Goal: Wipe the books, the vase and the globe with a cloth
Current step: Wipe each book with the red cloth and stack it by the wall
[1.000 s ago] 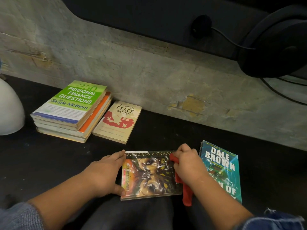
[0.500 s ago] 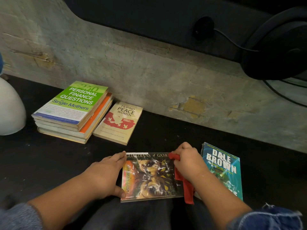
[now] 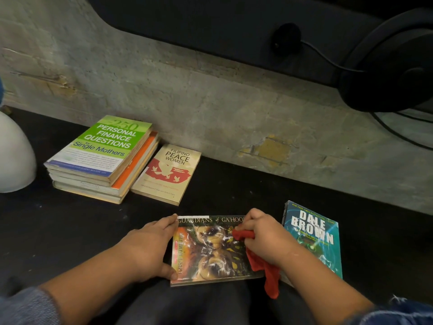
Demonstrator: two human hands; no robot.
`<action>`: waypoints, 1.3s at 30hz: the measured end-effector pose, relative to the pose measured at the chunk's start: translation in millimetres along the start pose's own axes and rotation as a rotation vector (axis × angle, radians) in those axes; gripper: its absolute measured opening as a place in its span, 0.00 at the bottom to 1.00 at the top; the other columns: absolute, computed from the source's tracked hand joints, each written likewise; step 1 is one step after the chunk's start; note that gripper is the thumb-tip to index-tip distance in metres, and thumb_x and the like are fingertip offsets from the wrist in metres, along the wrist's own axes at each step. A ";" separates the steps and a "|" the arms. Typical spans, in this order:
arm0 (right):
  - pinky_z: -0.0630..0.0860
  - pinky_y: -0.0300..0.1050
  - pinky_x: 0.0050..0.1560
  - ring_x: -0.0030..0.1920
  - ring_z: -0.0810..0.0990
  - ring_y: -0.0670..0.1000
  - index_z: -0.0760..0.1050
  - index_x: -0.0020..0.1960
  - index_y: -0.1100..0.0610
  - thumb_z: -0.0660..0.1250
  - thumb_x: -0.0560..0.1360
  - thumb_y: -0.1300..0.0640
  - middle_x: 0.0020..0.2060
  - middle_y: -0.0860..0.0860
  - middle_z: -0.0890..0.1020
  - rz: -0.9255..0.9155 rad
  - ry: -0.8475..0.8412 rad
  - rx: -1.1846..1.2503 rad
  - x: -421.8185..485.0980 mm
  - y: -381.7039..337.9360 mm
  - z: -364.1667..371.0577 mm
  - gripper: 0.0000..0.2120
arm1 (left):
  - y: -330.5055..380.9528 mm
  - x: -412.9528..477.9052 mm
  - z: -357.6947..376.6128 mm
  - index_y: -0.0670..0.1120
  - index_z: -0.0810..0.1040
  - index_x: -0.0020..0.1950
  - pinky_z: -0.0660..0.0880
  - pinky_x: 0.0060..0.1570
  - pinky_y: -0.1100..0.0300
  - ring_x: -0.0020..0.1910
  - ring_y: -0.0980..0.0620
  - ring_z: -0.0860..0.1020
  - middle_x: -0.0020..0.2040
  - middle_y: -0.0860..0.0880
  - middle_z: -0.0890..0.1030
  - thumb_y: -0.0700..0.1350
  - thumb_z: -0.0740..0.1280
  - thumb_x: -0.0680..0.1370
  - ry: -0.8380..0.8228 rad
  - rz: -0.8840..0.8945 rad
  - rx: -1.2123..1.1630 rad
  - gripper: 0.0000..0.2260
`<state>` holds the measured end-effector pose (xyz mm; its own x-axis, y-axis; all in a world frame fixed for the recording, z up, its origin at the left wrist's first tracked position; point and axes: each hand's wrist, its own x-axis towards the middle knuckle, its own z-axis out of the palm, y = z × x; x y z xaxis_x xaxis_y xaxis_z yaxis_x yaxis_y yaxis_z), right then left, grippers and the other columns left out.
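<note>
Clutching the red cloth (image 3: 243,234), the right hand (image 3: 267,240) has slid nearer on the Guardians book (image 3: 210,249), lying lengthwise toward the wall (image 3: 210,109).

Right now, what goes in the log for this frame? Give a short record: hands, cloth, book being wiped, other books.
left hand: rests against left edge of Guardians book, steadying it
right hand: grips red cloth, pressed on that cover's upper right
Dale Brown book: flat, right of Guardians book
book stack: far left, green finance book on top
Peace Women book: flat beside the stack
white rounded object: left edge, partly out of frame
</note>
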<state>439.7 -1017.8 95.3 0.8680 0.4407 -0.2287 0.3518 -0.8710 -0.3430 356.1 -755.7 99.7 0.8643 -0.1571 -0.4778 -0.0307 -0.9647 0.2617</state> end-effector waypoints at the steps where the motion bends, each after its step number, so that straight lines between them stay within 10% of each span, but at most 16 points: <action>1: 0.72 0.40 0.62 0.57 0.72 0.46 0.80 0.60 0.44 0.65 0.75 0.59 0.52 0.40 0.69 0.024 0.026 0.013 -0.6 0.8 -0.7 0.17 | 0.3 0.1 -0.2 0.53 0.41 0.79 0.60 0.73 0.51 0.77 0.53 0.51 0.78 0.59 0.40 0.61 0.73 0.68 0.001 0.001 0.002 0.51; 15: 0.69 0.39 0.61 0.56 0.66 0.45 0.76 0.66 0.43 0.62 0.78 0.39 0.57 0.37 0.67 -0.077 0.012 -0.047 -23.5 -4.0 7.9 0.19 | 0.2 0.5 -0.8 0.52 0.41 0.79 0.61 0.72 0.53 0.76 0.53 0.53 0.78 0.59 0.40 0.62 0.73 0.68 -0.001 0.004 0.015 0.52; 39: 0.69 0.36 0.55 0.56 0.68 0.46 0.80 0.57 0.43 0.65 0.77 0.50 0.54 0.39 0.71 0.041 0.115 -0.108 -28.3 -0.6 0.1 0.10 | -0.9 2.1 -0.2 0.53 0.42 0.79 0.61 0.73 0.52 0.77 0.53 0.53 0.78 0.60 0.40 0.61 0.74 0.68 0.000 0.002 0.004 0.52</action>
<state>414.9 -1029.8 101.9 0.9147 0.3817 -0.1326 0.3454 -0.9089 -0.2337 358.1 -755.2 98.6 0.8643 -0.1590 -0.4772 -0.0345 -0.9652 0.2591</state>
